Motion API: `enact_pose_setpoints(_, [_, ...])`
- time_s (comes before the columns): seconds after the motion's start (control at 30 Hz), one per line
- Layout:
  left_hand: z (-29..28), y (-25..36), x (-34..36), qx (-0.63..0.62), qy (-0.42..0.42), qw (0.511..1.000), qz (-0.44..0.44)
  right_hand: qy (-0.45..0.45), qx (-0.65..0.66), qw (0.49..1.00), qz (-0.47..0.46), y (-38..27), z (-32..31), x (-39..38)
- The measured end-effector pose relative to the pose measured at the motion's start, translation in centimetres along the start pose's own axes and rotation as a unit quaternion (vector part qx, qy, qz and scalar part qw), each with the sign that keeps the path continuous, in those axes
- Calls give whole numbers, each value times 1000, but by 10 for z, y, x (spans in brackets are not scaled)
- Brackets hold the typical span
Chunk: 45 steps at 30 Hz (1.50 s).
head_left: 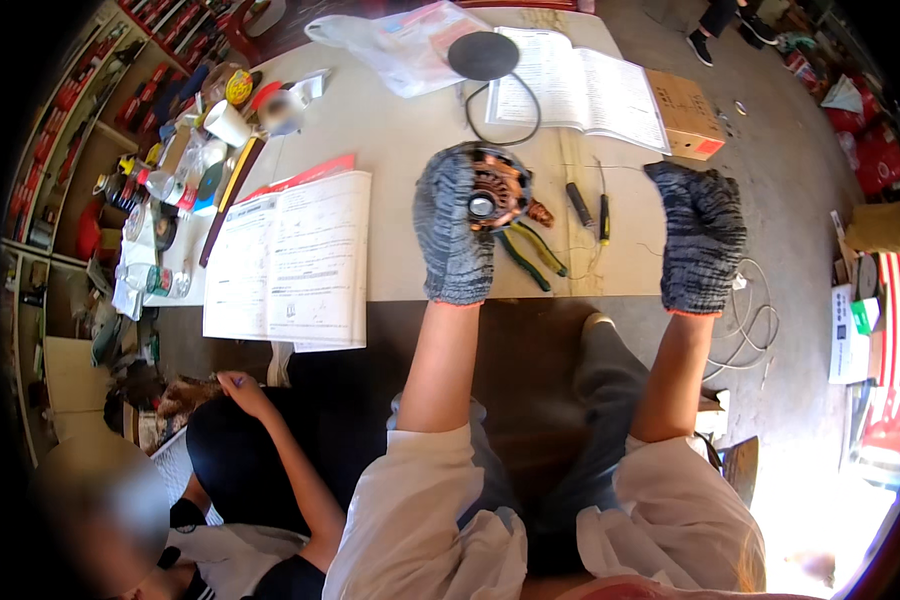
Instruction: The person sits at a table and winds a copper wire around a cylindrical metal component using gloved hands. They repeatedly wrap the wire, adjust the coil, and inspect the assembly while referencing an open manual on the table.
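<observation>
Showing coppery coils, a round part sits in the left grip

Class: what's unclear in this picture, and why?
Head view:
Green-and-yellow-handled pliers: head hidden by the round copper-wound metal part.
Grey knit-gloved right hand: contents, if any, hidden inside the fist.
Far white open book: print too small.
Dark-trousered person: upper body cut by the top edge.

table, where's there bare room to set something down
The table looks bare between the left booklet and left hand, up to the plastic bag. It's crowded around the cup and bottles, and by the pliers and screwdriver.
</observation>
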<state>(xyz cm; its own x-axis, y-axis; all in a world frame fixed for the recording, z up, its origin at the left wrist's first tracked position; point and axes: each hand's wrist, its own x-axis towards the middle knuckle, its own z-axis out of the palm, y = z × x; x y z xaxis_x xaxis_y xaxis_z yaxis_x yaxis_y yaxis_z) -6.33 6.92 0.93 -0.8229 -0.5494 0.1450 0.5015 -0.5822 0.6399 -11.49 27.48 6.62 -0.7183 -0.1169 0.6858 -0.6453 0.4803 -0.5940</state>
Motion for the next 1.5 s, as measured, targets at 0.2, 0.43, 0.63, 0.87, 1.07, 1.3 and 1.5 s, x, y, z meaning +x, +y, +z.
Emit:
enact_pose_setpoints(0.2, [-6,4,10,-111,207,969,-75,-132,-29,979,-149,-49,-22,5])
enact_pose_setpoints(0.43, [-17,9,0,299,11,953,46,68,-220,973,19,-24,-27,14])
enact_pose_setpoints(0.63, [3,-5,-5,346,-32,937,24,-75,-49,995,-54,-31,-12,6])
enact_pose_setpoints(0.87, [7,-4,-9,349,-18,934,68,-254,19,966,36,-17,69,-35])
enact_pose_setpoints(1.07, [-8,-11,-5,427,-42,901,67,-269,84,959,-41,-6,62,-33])
enact_pose_setpoints(1.3, [1,10,-11,462,-184,866,53,-226,21,972,63,45,53,-23])
enact_pose_setpoints(1.5, [-3,20,-6,218,-56,974,14,-350,-9,937,4,81,40,-13])
